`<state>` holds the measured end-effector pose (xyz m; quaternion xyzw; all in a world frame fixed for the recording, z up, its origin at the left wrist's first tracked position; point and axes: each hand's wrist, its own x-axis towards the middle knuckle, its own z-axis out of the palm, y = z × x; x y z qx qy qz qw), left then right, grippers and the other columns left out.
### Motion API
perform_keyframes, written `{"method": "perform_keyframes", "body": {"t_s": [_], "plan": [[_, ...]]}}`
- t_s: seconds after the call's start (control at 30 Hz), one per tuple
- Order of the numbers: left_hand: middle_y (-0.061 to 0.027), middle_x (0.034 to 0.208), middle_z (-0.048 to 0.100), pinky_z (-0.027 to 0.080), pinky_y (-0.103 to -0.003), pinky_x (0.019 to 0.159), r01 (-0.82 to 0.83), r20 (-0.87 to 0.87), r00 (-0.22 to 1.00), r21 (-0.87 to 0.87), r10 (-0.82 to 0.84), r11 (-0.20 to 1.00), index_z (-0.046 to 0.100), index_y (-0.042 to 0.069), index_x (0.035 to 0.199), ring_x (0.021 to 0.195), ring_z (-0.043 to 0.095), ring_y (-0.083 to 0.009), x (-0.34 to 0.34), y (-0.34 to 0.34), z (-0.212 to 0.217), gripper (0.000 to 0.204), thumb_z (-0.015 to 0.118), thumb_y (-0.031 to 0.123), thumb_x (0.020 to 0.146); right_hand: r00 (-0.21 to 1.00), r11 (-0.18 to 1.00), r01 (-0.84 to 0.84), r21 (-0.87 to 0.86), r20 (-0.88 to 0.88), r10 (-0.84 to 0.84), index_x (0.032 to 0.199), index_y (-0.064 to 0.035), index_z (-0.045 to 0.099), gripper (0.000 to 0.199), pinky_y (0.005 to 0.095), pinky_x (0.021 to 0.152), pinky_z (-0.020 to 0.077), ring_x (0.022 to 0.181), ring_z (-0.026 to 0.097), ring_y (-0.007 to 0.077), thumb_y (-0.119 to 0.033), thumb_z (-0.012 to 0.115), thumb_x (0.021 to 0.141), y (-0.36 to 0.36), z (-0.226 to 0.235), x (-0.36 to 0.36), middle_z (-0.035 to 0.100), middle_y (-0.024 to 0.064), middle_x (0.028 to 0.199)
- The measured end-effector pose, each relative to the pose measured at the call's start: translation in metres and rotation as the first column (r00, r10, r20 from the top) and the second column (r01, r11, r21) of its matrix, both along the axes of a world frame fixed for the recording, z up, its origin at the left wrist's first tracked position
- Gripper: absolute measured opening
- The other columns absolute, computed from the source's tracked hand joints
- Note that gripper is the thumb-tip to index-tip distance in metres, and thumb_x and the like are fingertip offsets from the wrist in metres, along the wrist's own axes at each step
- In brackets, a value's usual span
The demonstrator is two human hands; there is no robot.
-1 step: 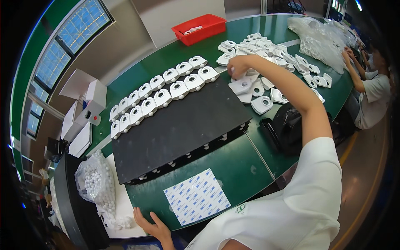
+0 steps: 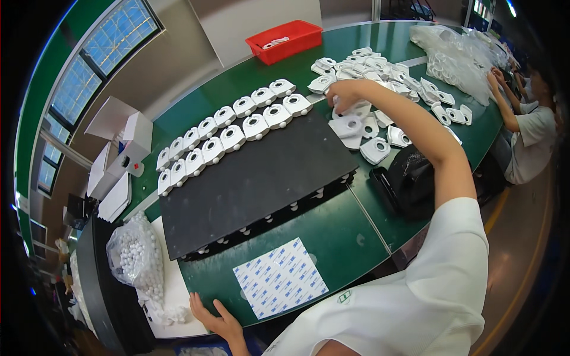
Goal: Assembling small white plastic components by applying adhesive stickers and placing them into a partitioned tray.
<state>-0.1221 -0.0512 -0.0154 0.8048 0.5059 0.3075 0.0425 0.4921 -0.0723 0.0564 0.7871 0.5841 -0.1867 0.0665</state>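
Note:
My right hand [image 2: 344,96] reaches across to the near left side of a pile of white plastic housings [image 2: 380,71], each with a round hole. Its fingers are bent down and together over a pale, slightly blurred white housing [image 2: 347,127]; the fingertips are partly hidden. My left hand [image 2: 218,319] rests open at the table's near edge, fingers spread, holding nothing. To its right lies a white sheet with blue print [image 2: 281,279]. Two rows of white housings [image 2: 231,137] stand along the far side of a black board [image 2: 255,184], small white balls at their ends.
A clear bag of white balls [image 2: 136,255] sits at the left. Behind it are an open white box [image 2: 138,139] and a small bottle [image 2: 135,168]. A red bin [image 2: 285,43] stands at the back. A black bag [image 2: 409,184] and another person [image 2: 528,124] are on the right.
The pale housing below my right hand has shifted slightly right and toward me. My left hand stays by the table edge.

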Motion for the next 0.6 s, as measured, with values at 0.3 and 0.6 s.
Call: {"method": "perform_keyframes", "body": {"t_s": [0.3, 0.6], "plan": [[-0.02, 0.129, 0.039, 0.024, -0.042, 0.102, 0.036, 0.035, 0.999, 0.035, -0.038, 0.999, 0.041, -0.001, 0.123, 0.122, 0.033, -0.0354, -0.006, 0.004, -0.001, 0.044, 0.052, 0.011, 0.082, 0.994, 0.82, -0.089, 0.565, 0.1, 0.038, 0.098, -0.0058, 0.059, 0.049, 0.0368, 0.087, 0.0422, 0.099, 0.054, 0.0281, 0.0, 0.072, 0.052, -0.08, 0.004, -0.014, 0.058, 0.0113, 0.104], [-0.0195, 0.125, 0.041, 0.029, -0.043, 0.099, -0.011, 0.158, 0.987, 0.035, 0.005, 0.999, 0.043, 0.002, 0.121, 0.12, 0.035, -0.0362, -0.014, 0.006, 0.001, 0.049, 0.059, 0.017, 0.076, 0.989, 0.59, 0.133, 0.797, -0.063, -0.137, 0.118, 0.0004, 0.05, 0.031, 0.0308, 0.089, 0.0412, 0.105, 0.054, 0.0228, -0.006, 0.048, 0.088, -0.166, 0.034, -0.139, 0.055, 0.0138, 0.116]]}}
